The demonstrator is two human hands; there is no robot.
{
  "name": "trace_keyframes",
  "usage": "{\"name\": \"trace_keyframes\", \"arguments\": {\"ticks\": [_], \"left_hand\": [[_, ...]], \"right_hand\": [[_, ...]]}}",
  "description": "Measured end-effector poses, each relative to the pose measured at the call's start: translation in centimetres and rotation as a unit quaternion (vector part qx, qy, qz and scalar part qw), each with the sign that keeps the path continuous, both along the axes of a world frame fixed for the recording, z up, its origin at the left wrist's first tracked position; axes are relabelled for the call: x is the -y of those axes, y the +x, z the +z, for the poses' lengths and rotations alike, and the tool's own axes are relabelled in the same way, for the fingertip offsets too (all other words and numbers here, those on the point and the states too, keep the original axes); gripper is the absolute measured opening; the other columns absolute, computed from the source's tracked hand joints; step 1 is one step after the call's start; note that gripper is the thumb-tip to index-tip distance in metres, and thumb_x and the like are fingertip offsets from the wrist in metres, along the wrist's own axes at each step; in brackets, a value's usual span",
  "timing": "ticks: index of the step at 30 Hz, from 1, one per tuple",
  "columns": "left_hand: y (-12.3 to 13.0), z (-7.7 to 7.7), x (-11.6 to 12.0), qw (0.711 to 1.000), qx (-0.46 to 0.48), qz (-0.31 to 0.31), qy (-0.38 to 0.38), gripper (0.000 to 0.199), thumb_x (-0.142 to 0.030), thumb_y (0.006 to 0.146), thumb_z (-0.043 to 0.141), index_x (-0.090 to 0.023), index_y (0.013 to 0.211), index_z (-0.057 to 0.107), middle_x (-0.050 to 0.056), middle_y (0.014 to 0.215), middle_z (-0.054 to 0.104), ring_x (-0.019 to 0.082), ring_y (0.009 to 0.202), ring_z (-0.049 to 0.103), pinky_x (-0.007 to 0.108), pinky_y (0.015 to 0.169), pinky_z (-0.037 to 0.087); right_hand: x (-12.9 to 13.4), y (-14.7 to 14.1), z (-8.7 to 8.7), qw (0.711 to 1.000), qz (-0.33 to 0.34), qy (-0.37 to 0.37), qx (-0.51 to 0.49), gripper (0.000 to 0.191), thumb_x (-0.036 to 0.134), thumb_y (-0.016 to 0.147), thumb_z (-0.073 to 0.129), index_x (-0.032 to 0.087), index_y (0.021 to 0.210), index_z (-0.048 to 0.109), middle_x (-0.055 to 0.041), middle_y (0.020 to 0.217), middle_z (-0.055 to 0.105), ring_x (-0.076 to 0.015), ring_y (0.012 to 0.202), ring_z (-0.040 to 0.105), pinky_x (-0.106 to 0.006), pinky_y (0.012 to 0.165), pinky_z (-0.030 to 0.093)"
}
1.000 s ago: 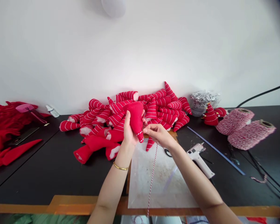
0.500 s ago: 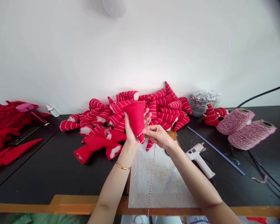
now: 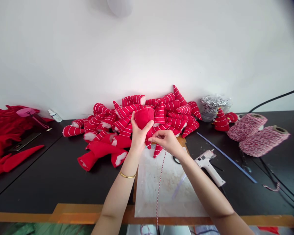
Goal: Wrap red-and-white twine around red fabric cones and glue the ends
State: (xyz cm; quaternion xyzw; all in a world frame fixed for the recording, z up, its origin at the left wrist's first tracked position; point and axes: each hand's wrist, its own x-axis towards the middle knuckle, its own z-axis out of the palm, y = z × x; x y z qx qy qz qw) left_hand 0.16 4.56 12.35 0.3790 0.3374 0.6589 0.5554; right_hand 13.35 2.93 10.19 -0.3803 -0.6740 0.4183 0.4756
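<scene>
My left hand (image 3: pixel 138 136) is wrapped round a plain red stuffed fabric cone (image 3: pixel 144 117), its narrow end low and partly hidden by my fingers. Close beside that end, my right hand (image 3: pixel 166 141) is closed in a pinch on a red-and-white twisted cord (image 3: pixel 160 182). The cord hangs from the fingers down over the white sheet and past the table edge. Just behind both hands lies a heap of stuffed red cones wound with the same kind of cord (image 3: pixel 175 109). Plain stuffed red cones (image 3: pixel 101 153) lie left of my left hand.
A white glue gun (image 3: pixel 209 166) and a glue stick (image 3: pixel 226 157) lie at right. Two cord spools (image 3: pixel 264 143), a small red cone figure (image 3: pixel 221 120) and a silver-filled tub (image 3: pixel 214 106) stand behind. Red fabric (image 3: pixel 5 127), a phone (image 3: pixel 25 142) and a small bottle (image 3: pixel 55 116) occupy the left.
My left hand has turned the red cone, tipping its wide end away and swinging the thumb across its near side. My right hand stays by the narrow end; the cord has shifted slightly right.
</scene>
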Motion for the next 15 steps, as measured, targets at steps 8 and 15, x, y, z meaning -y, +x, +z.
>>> {"name": "trace_keyframes", "arguments": {"ticks": [8, 15], "left_hand": [[-0.7, 1.1, 0.9, 0.997, 0.026, -0.059, -0.039, 0.055, -0.048, 0.078, 0.079, -0.029, 0.127, 0.064, 0.006, 0.099, 0.076, 0.027, 0.093, 0.074, 0.035, 0.073, 0.061], [-0.5, 2.0, 1.7, 0.983, 0.101, -0.117, -0.097, 0.061, -0.067, 0.089, 0.055, -0.016, 0.12, 0.068, 0.015, 0.101, 0.076, 0.033, 0.105, 0.072, 0.042, 0.083, 0.061]], "right_hand": [[-0.6, 0.8, 0.5, 0.987, 0.105, -0.089, -0.088, 0.038, 0.052, 0.075, 0.081, 0.016, 0.07, 0.071, 0.0075, 0.049, 0.04, -0.0063, 0.047, 0.026, -0.024, 0.045, 0.02], [-0.7, 0.6, 0.0, 0.965, 0.131, -0.17, -0.153, 0.042, 0.054, 0.071, 0.084, 0.016, 0.07, 0.067, 0.0113, 0.047, 0.031, -0.0036, 0.042, 0.015, -0.025, 0.041, 0.008]]}}
